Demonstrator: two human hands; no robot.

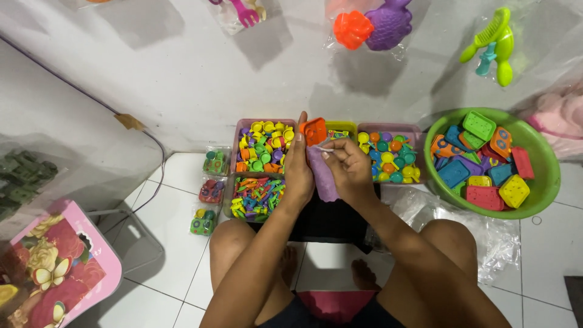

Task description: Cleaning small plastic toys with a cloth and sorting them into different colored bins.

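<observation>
My left hand (pixel 297 170) holds up a clear plastic bag with purple contents (pixel 322 173) and an orange square toy tray (pixel 315 130) at its top. Touching the bag's upper edge, my right hand (pixel 349 167) pinches it with the fingers closed. Both hands are raised over a row of bins on the floor. Right behind my left hand stands a pink bin of small coloured toy cups and plates (pixel 262 147). A bin of toy cutlery (pixel 255 197) lies just left of my left wrist.
A pink bin of coloured round pieces (pixel 392 157) and a yellow bin (pixel 343 127) sit behind my hands. A green basin of toy trays (pixel 534 200) stands right. Three filled packets (pixel 211 191) lie left. Crumpled clear plastic (pixel 486 237), a pink floral table (pixel 54 267), and hanging toy packs (pixel 373 24) surround.
</observation>
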